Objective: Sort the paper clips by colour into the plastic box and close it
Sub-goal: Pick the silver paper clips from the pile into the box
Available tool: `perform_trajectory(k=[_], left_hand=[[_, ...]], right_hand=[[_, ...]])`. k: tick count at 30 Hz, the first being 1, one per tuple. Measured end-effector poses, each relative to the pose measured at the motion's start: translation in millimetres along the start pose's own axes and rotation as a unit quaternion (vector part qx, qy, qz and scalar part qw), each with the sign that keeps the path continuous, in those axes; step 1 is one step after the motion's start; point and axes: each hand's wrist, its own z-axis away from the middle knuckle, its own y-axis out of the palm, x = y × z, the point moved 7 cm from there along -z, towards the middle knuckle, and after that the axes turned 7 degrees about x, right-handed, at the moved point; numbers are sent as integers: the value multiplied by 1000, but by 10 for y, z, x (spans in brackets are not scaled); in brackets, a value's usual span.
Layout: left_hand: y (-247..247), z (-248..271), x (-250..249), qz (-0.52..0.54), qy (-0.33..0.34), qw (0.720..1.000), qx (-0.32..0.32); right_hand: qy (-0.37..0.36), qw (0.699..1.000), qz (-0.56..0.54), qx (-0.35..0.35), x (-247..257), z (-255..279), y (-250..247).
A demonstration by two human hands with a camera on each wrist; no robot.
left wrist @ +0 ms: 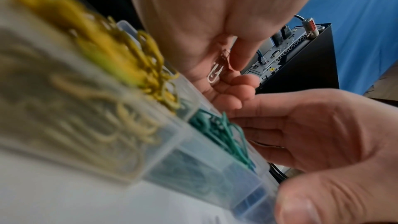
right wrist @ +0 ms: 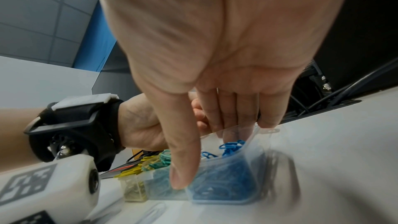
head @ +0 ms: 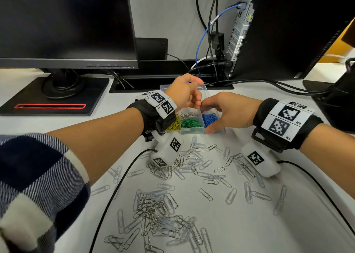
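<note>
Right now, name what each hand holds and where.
Left hand pinches silver paper clips by their tops; right hand grips the plastic box at blue end.

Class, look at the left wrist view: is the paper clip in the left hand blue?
No, the paper clip pinched by the left hand is silver.

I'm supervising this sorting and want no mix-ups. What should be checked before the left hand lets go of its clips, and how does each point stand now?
1. Left hand grips silver metal paper clips: ok.
2. Right hand holds the clear plastic compartment box, thumb on its front wall: ok.
3. Clear box lid open: ok.
4. Left hand directly over the silver-clip compartment: cannot tell.
5. Yellow clips, green clips and blue clips each unmixed: ok.
6. Loose silver clips all off the white table: not ok, many lie there.
</note>
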Motion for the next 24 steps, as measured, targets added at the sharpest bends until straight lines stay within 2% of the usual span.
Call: perform_trajectory(k=[6,13,24], left_hand=[[11,36,-29,-1,-7,1000,14],[0,54,-30,26,-14,1000,-10],[-19,66,7,47,-16,999,-9]], right_hand=[[0,1000,0,1,5,-3,-3],[-2,1000,-15,2,4,15,-3],[1,1000,-15,2,1,12,1]])
